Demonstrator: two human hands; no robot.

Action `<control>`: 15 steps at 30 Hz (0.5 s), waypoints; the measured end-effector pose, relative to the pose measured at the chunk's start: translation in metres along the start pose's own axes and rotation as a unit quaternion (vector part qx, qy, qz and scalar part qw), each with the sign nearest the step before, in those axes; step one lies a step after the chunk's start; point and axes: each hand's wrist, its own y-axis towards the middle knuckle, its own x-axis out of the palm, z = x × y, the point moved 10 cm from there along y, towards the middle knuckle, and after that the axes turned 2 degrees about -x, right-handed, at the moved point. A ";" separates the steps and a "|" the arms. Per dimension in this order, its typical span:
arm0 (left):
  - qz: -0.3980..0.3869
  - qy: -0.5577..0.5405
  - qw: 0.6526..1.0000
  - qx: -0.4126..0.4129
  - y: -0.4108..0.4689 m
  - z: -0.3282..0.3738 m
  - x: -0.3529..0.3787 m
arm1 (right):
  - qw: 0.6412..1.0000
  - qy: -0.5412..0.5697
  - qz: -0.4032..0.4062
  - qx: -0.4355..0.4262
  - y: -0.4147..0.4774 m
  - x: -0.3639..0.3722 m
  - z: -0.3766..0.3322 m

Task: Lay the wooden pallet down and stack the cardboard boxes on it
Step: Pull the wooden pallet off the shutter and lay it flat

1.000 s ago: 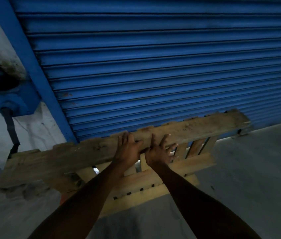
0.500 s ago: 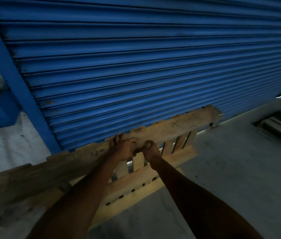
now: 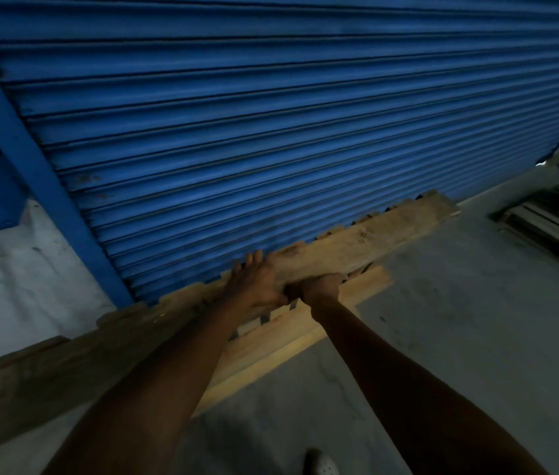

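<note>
A wooden pallet [image 3: 370, 240] stands on edge on the concrete floor, leaning against a blue roller shutter. Both my hands are on its top board near the middle. My left hand [image 3: 257, 281] grips the board with fingers over its far edge and thumb on the near side. Right beside it, my right hand [image 3: 321, 286] grips the same board with fingers curled under its near edge. The pallet's lower slats show between and below my forearms. No cardboard boxes are in view.
The blue roller shutter [image 3: 271, 114] fills the back, with a blue post [image 3: 31, 173] at its left. Another pallet [image 3: 552, 228] lies on the floor at the right edge. Grey concrete floor [image 3: 459, 320] stretches in front. My white shoe tip [image 3: 319, 464] shows at the bottom.
My hands went from lying flat on the top board to gripping it. The view has shifted right, and the other pallet on the right has come into sight.
</note>
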 end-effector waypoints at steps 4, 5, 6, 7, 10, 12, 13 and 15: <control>0.004 -0.020 1.000 -0.005 -0.006 0.004 0.011 | 0.991 0.040 -0.023 0.129 0.000 -0.004 0.041; 0.003 -0.023 1.000 -0.006 -0.007 0.004 0.012 | 0.984 0.076 -0.035 0.156 0.001 -0.002 0.053; -0.002 -0.028 1.000 -0.007 -0.008 0.004 0.014 | 0.978 0.115 -0.054 0.167 -0.001 0.002 0.060; -0.005 -0.029 1.000 -0.007 -0.011 0.006 0.014 | 0.971 0.147 -0.070 0.172 -0.004 0.005 0.064; -0.008 -0.025 1.000 -0.011 -0.025 0.016 0.015 | 0.958 0.204 -0.075 0.187 -0.007 0.006 0.077; 0.001 -0.023 1.000 -0.014 -0.032 0.023 0.018 | 0.951 0.229 -0.081 0.190 -0.008 0.004 0.086; 0.006 -0.019 1.000 -0.014 -0.035 0.026 0.020 | 0.948 0.239 -0.093 0.187 -0.012 0.002 0.087; 0.009 -0.010 1.000 -0.019 -0.040 0.030 0.024 | 0.948 0.236 -0.106 0.184 -0.015 -0.006 0.091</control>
